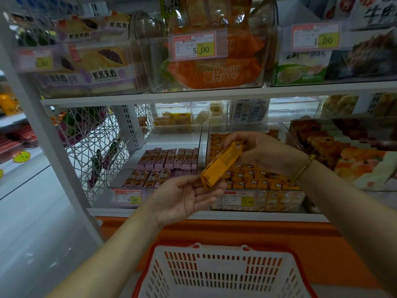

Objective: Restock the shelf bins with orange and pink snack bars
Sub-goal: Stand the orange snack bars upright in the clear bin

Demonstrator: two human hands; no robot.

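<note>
Between both grips, held aslant in front of the lower shelf (204, 214): one orange snack bar (221, 165), printed back turned up.

Right grip (262, 151): narrow, closed on the bar's upper end, fingers curled over the wrapper. String of gold beads (304, 168) round that wrist.

Left grip (187, 196): wide, palm up, fingers nearly straight, carrying the bar's lower end on the fingertips. Thumb close beside the wrapper's end; cannot tell whether touching.

Directly beyond and beneath the right grip: clear orange bin (277, 200), packed with rows of orange bars (255, 177), most of them upright. Price tag reading 15.80 (239, 198) on its front wall, just right of the left grip's fingertips.

Beyond the left grip, next bin over: clear pink bin (169, 139), holding pink bars (169, 158) in two rows toward the front, bare floor showing behind them. Tag reading 9.90 (127, 196) on the front, left of the left grip.

Right of the right grip: another clear bin with brown and orange cake-like pieces (326, 145).

Well above both grips, on the upper shelf: clear bins of bagged goods, among them orange bags (217, 74) behind a tag reading 5.00 (197, 46).

Below both forearms, nearest the camera: white slotted basket (221, 251) with a red rim.
</note>
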